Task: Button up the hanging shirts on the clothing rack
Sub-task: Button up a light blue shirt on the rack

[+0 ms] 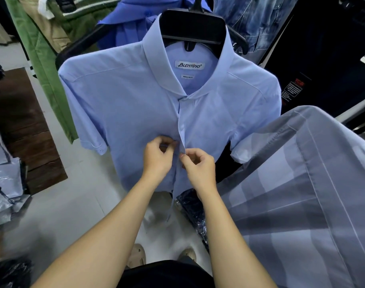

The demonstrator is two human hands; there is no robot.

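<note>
Pale floor [73, 204], garments crowding round. We note a light blue shirt [136, 100] on a black hanger [193, 26]. Left hand [156, 159] and right hand [200, 165] pinch its placket [181, 129] at mid-chest, fingers curled, placket edge between both fingertips. Below, the front hangs open.

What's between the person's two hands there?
In the head view, the light blue short-sleeved shirt's front button strip runs between the left hand and right hand; both pinch it.
</note>
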